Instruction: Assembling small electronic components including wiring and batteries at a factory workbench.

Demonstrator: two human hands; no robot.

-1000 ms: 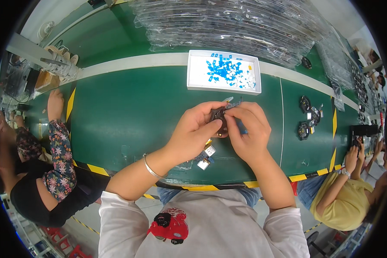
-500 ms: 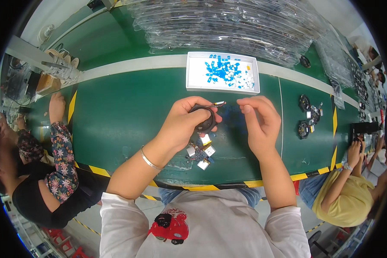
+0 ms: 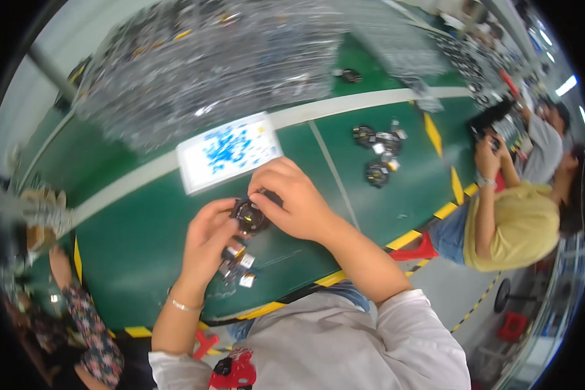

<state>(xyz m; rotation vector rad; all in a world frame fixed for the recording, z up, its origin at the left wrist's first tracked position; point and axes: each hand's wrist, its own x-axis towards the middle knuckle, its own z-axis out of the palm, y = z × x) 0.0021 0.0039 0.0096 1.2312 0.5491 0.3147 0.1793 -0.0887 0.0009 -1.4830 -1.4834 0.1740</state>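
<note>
A round black housing [image 3: 249, 220] with a small yellowish spot in its middle is held over the green table by my left hand [image 3: 205, 244], whose fingers and thumb close around its left side. At its upper right edge are the closed fingers and thumb of my right hand [image 3: 291, 198], gripping there; whatever lies under those fingertips is hidden. Just below the housing lies a small cluster of white and silver flat cells [image 3: 246, 261] with dark small boards and wires. Above both hands stands a shallow white box [image 3: 192, 177] holding many small blue and white pieces.
Several round black assemblies [image 3: 377, 173] lie on the table to the right. Stacked clear plastic trays [image 3: 221, 65] fill the back beyond a pale rail [image 3: 328, 106]. A co-worker in yellow [image 3: 517, 227] works at the right; a floral sleeve [image 3: 97, 338] shows at the left.
My right hand has come over to the housing and closed at its edge. My left hand has turned the housing, so its inner face shows. The view has swung to the right.
</note>
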